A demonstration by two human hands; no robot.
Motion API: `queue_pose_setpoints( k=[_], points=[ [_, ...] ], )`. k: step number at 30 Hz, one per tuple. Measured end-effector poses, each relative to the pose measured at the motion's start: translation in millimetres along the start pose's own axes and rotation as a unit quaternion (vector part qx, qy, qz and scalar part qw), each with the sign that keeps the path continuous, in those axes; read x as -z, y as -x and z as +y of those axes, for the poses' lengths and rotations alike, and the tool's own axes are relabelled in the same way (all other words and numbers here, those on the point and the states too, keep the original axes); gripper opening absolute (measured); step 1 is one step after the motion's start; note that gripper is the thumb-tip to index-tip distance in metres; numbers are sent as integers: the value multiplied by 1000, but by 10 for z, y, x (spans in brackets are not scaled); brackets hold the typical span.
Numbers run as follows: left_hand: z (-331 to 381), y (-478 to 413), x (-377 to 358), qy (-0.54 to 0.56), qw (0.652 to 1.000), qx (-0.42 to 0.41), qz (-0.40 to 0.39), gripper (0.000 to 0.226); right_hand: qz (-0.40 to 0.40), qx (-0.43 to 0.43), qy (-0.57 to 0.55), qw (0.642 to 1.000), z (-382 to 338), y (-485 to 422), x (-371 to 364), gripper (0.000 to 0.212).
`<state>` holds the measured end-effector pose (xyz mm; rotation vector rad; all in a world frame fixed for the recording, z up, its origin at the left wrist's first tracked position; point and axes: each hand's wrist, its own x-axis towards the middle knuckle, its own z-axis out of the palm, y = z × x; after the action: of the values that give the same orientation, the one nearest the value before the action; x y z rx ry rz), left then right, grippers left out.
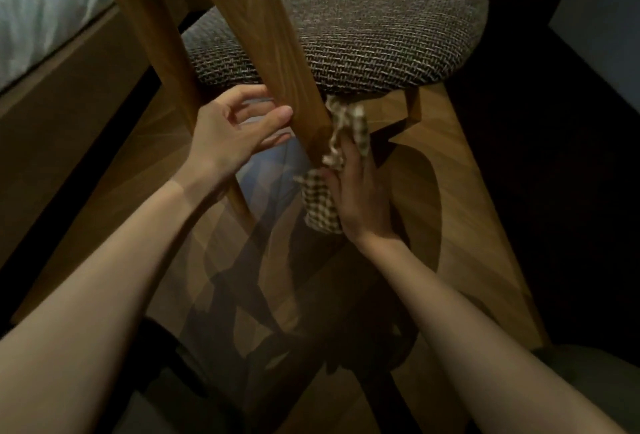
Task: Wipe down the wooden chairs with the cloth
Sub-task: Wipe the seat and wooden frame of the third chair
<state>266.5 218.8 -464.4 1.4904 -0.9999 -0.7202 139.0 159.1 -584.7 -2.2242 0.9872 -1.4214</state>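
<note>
A wooden chair fills the upper middle of the head view, with a thick wooden back post (249,35) running down from the top and a grey woven seat cushion (374,25) behind it. My left hand (232,132) rests on the left side of the post with thumb and fingers loosely curled against the wood. My right hand (360,191) presses a brown-and-cream checked cloth (332,170) against the lower right side of the post, just under the seat edge. The cloth hangs bunched down past my palm.
A second, thinner wooden leg (180,73) runs parallel on the left. Wooden floor (467,225) lies below, with dark shadow at the right. A bed with white bedding (34,18) and a wooden frame (69,87) stands at the upper left. My knees show at the bottom corners.
</note>
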Motion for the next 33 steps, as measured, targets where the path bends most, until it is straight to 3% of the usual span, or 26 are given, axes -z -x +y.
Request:
queue_pose_setpoints(
  k=[3, 7, 9, 16, 20, 23, 25, 30, 33],
  points=[
    [2, 15, 2, -1, 1000, -7, 4, 30, -114, -130, -29, 985, 213, 326, 32, 58],
    [1, 10, 14, -20, 1000, -17, -4, 25, -193, -237, -47, 951, 484, 558, 74, 79],
    [-2, 7, 21, -24, 999, -22, -10, 23, -202, -246, -58, 946, 453, 524, 98, 84],
    [-31, 4, 46, -2, 999, -41, -3, 31, -49, -182, -79, 979, 11, 145, 56, 72],
    [-92, 45, 29, 12, 999, -37, 0, 23, -116, -236, -44, 964, 412, 545, 14, 69],
    [-103, 73, 37, 24, 999, -32, -10, 25, -221, -312, -22, 924, 733, 861, 55, 72],
    [-86, 88, 38, 30, 999, -33, -17, 27, -237, -326, -26, 915, 752, 900, 70, 71],
    [-36, 117, 93, 28, 999, -30, -32, 31, -116, -225, -51, 966, 184, 460, 164, 57],
    [21, 111, 172, -9, 997, -23, -67, 38, 2, -50, -25, 998, -81, 104, 374, 47]
  ],
)
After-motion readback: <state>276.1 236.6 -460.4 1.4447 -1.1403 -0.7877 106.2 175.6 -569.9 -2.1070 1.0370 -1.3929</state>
